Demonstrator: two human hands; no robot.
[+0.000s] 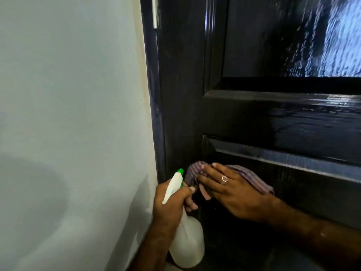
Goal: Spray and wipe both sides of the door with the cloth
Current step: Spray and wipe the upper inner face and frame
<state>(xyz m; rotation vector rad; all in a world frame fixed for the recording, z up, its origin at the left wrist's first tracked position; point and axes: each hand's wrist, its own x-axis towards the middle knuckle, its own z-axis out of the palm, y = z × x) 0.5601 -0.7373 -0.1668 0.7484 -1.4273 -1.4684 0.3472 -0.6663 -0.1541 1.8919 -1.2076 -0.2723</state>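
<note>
Right-hand fingers [207,174] lie straight and flat on the striped cloth [252,178], pressing it against the dark door [254,118] — low down on the recessed lower panel, near the hinge side. The right hand [232,190] wears a ring [224,178]. The left hand [172,202] curls around the neck of a white spray bottle [188,243] with a green nozzle, just beside the cloth. Pale wall [74,114] to the left.
</note>
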